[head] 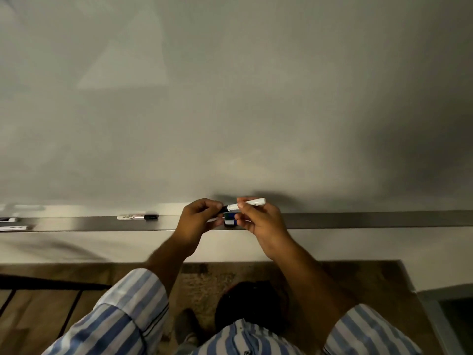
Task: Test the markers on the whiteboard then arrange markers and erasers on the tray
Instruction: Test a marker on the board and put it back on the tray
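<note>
A white marker [249,203] with a black cap end is held level just above the metal tray [358,219] below the whiteboard [230,98]. My right hand [258,221] grips its white barrel. My left hand [199,219] pinches the black cap end [224,208]. A small blue and white eraser [229,219] sits on the tray between my hands, partly hidden. Another white marker with a black cap [137,217] lies on the tray to the left. Two more markers [9,219] [14,228] lie at the tray's far left edge.
The whiteboard surface shows no marks. Below the tray is a pale wall strip, then a wood floor [38,303] and a rug [204,285]. My striped sleeves [122,316] fill the lower part of the view.
</note>
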